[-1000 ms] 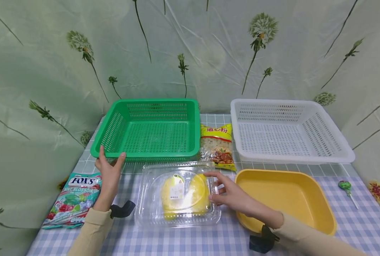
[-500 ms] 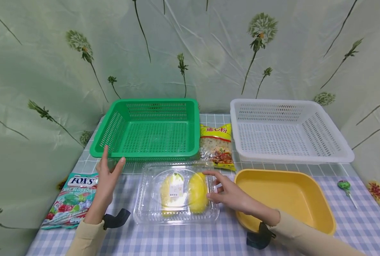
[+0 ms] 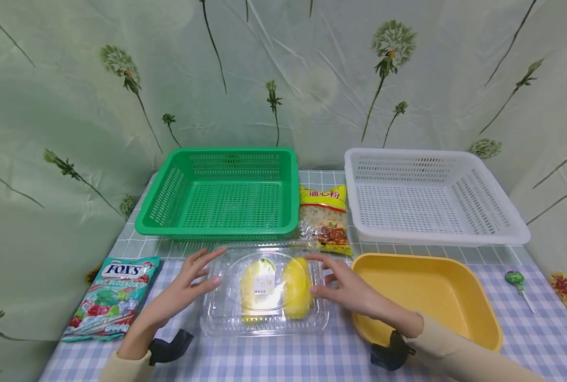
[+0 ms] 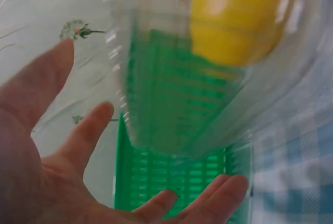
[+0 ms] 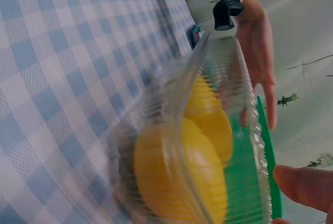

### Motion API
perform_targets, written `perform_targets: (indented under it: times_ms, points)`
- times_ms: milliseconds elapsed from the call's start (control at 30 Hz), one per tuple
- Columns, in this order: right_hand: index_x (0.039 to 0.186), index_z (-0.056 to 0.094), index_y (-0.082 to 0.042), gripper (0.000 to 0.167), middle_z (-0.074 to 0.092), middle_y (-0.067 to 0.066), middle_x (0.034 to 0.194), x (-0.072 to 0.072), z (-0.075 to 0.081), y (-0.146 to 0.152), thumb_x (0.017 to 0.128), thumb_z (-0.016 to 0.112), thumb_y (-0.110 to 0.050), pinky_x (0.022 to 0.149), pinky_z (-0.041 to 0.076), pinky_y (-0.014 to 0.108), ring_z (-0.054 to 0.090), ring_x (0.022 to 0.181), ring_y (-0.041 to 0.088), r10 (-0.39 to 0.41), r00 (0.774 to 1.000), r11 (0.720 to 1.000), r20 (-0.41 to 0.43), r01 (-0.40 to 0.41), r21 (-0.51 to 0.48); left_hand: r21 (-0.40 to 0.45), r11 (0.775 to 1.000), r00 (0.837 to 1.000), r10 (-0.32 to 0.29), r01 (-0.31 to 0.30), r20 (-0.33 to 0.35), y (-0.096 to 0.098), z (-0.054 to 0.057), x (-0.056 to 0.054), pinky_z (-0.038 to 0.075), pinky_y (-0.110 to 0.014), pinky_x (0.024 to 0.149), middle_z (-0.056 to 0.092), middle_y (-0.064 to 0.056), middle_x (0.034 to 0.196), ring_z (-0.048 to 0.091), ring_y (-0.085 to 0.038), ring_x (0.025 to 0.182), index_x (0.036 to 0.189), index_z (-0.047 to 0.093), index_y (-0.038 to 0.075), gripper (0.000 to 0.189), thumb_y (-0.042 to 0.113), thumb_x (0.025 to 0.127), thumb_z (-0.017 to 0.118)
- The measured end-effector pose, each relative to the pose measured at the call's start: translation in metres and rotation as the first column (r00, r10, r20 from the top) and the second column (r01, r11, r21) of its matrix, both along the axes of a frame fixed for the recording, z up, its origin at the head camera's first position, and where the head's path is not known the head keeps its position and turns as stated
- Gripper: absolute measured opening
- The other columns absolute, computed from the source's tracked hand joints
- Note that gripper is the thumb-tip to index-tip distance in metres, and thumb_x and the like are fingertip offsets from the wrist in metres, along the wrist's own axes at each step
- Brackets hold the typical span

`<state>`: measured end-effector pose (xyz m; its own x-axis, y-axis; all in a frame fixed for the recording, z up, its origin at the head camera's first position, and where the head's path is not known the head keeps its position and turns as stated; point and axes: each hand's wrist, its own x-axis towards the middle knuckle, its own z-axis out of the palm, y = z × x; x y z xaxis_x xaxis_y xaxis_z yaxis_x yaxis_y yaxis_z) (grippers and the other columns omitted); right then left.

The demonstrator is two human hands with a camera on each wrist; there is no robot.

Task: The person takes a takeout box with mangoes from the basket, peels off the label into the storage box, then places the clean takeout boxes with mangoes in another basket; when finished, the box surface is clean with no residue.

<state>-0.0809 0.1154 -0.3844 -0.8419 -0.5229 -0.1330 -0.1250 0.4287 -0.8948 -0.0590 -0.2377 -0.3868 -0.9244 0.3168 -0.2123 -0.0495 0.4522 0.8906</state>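
Observation:
A clear plastic clamshell box (image 3: 223,313) with a white label lies near the middle of the table, in front of the green basket. Two yellow fruits (image 3: 296,289), mango-like in shape, show through its lid. My right hand (image 3: 347,289) holds the box at its right edge, thumb and index finger along the lid's rim; its other fingers are partly hidden. At the opposite edge is my left hand (image 3: 180,289), fingers spread and fingertips close to the rim. The left wrist view shows those fingers (image 4: 88,138) apart, with nothing between them.
Behind stand a green basket (image 3: 216,231) and a white basket (image 3: 436,237), with a yellow food packet (image 3: 323,199) between them. An orange-yellow tub (image 3: 424,260) is at the right, beside a lollipop (image 3: 516,278). A Fox's candy bag (image 3: 113,300) lies at the left.
My left hand has moved from the green basket's front rim to the box's left side. The box's near edge shifted slightly back early on. My right hand stays at the box's right edge.

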Motion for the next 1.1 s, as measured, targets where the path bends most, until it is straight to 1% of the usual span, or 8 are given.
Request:
perform_targets:
  times_ms: [67, 200, 300, 433, 567, 767, 900, 1100]
  points:
    - [0.140, 0.046, -0.011, 0.055, 0.041, 0.024, 0.134, -0.001, 0.003, 0.002, 0.090, 0.068, -0.019, 0.084, 0.050, 0.045, 0.054, 0.105, 0.036, -0.013, 0.999, 1.000, -0.038, 0.013, 0.004, 0.005, 1.000, 1.000, -0.025, 0.025, 0.007, 0.003, -0.004, 0.000, 0.029, -0.071, 0.093, -0.011, -0.024, 0.153, 0.014, -0.061, 0.130, 0.152, 0.028, 0.023, 0.058, 0.024, 0.100, 0.052]
    - [0.136, 0.049, -0.009, 0.050, 0.044, 0.024, 0.129, -0.005, 0.010, 0.004, 0.090, 0.068, -0.016, 0.085, 0.050, 0.046, 0.053, 0.106, 0.038, -0.038, 0.992, 0.999, -0.120, 0.036, -0.018, 0.009, 0.998, 0.998, -0.062, 0.062, -0.006, 0.007, -0.011, -0.002, 0.023, -0.073, 0.095, -0.010, -0.024, 0.154, 0.002, -0.054, 0.136, 0.151, 0.030, 0.024, 0.058, 0.023, 0.099, 0.055]
    - [0.133, 0.052, -0.005, 0.046, 0.050, 0.020, 0.127, -0.009, 0.014, 0.002, 0.090, 0.067, -0.012, 0.085, 0.049, 0.045, 0.053, 0.105, 0.037, -0.047, 0.982, 0.998, -0.183, 0.040, -0.043, 0.006, 0.998, 0.998, -0.067, 0.067, -0.013, 0.010, -0.014, -0.005, 0.021, -0.074, 0.096, -0.010, -0.023, 0.154, -0.006, -0.048, 0.139, 0.151, 0.031, 0.025, 0.060, 0.024, 0.097, 0.058]
    - [0.127, 0.057, -0.002, 0.039, 0.057, 0.013, 0.120, -0.016, 0.022, -0.004, 0.089, 0.067, -0.007, 0.083, 0.049, 0.040, 0.057, 0.101, 0.031, -0.030, 0.977, 0.997, -0.211, 0.015, -0.072, -0.007, 0.998, 0.998, -0.058, 0.058, -0.005, 0.012, -0.017, -0.007, 0.021, -0.075, 0.095, -0.010, -0.022, 0.155, -0.008, -0.046, 0.139, 0.150, 0.032, 0.027, 0.062, 0.026, 0.095, 0.061]
    - [0.123, 0.059, -0.001, 0.033, 0.061, 0.012, 0.115, -0.026, 0.028, -0.016, 0.091, 0.064, -0.006, 0.082, 0.050, 0.035, 0.060, 0.094, 0.023, 0.051, 0.977, 0.995, -0.205, -0.068, -0.077, -0.028, 0.998, 0.999, -0.052, 0.052, -0.003, 0.013, -0.019, -0.009, 0.020, -0.076, 0.094, -0.009, -0.023, 0.155, -0.010, -0.045, 0.140, 0.150, 0.032, 0.028, 0.062, 0.026, 0.095, 0.061]
    - [0.118, 0.062, -0.002, 0.028, 0.064, 0.010, 0.113, -0.043, 0.034, -0.039, 0.090, 0.062, -0.002, 0.081, 0.051, 0.033, 0.061, 0.091, 0.017, 0.210, 0.951, 0.974, -0.227, -0.222, -0.032, -0.026, 0.999, 0.999, -0.045, 0.045, 0.009, 0.014, -0.019, -0.009, 0.019, -0.076, 0.094, -0.010, -0.022, 0.155, -0.011, -0.044, 0.140, 0.150, 0.032, 0.029, 0.063, 0.026, 0.095, 0.062]
    - [0.116, 0.063, -0.001, 0.027, 0.064, 0.010, 0.112, -0.054, 0.034, -0.056, 0.089, 0.061, 0.001, 0.079, 0.051, 0.028, 0.061, 0.091, 0.015, 0.320, 0.920, 0.946, -0.228, -0.322, 0.029, -0.024, 0.999, 0.999, -0.047, 0.048, 0.010, 0.014, -0.019, -0.009, 0.020, -0.077, 0.093, -0.010, -0.022, 0.155, -0.011, -0.044, 0.140, 0.150, 0.031, 0.029, 0.063, 0.026, 0.095, 0.062]
    - [0.115, 0.065, -0.002, 0.029, 0.065, 0.009, 0.113, -0.066, 0.036, -0.076, 0.087, 0.059, 0.004, 0.077, 0.049, 0.021, 0.062, 0.085, 0.011, 0.466, 0.854, 0.885, -0.231, -0.443, 0.143, -0.028, 0.998, 0.999, -0.052, 0.052, 0.008, 0.013, -0.020, -0.008, 0.021, -0.077, 0.092, -0.010, -0.022, 0.155, -0.011, -0.045, 0.139, 0.150, 0.031, 0.030, 0.063, 0.027, 0.095, 0.062]
